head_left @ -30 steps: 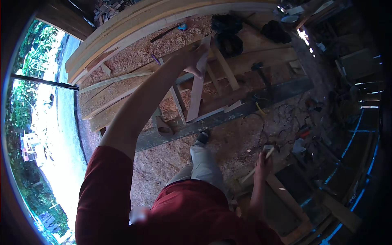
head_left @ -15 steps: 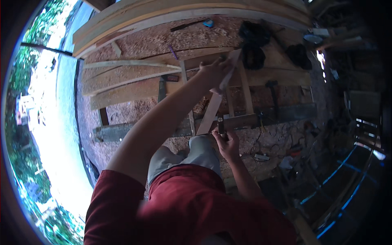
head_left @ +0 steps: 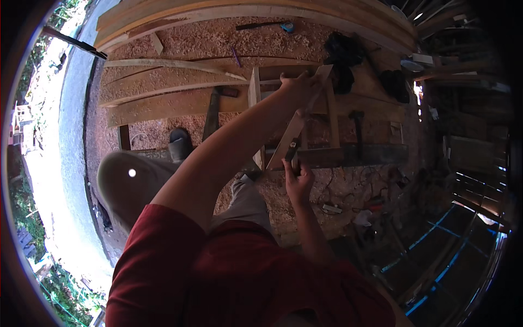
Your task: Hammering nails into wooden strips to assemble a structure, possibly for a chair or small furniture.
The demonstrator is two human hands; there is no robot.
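My left hand point(head_left: 305, 87) reaches across to the far end of a narrow wooden board point(head_left: 284, 143), its fingers around the board's edge. The board slants over an open wooden frame point(head_left: 255, 90) made of thin slats. My right hand point(head_left: 299, 182) is closed on the handle of a hammer point(head_left: 293, 145) beside the board's near end. The hammer's dark head is uppermost, close over the board; whether it touches the wood I cannot tell. Part of the frame is hidden behind my left forearm and the board.
A second hammer point(head_left: 357, 128) lies right of the frame. Left of it rests what looks like a handsaw point(head_left: 212, 115). Black plastic bags point(head_left: 344, 52) sit at the far right, long planks point(head_left: 245, 12) along the back. Wood shavings point(head_left: 210, 41) cover much of the bench. A sandal point(head_left: 180, 146) shows beside my leg.
One of my legs has swung out to the left, with the knee raised. The wooden frame now shows more squarely. Both hands keep their holds; the hammer head has tilted slightly.
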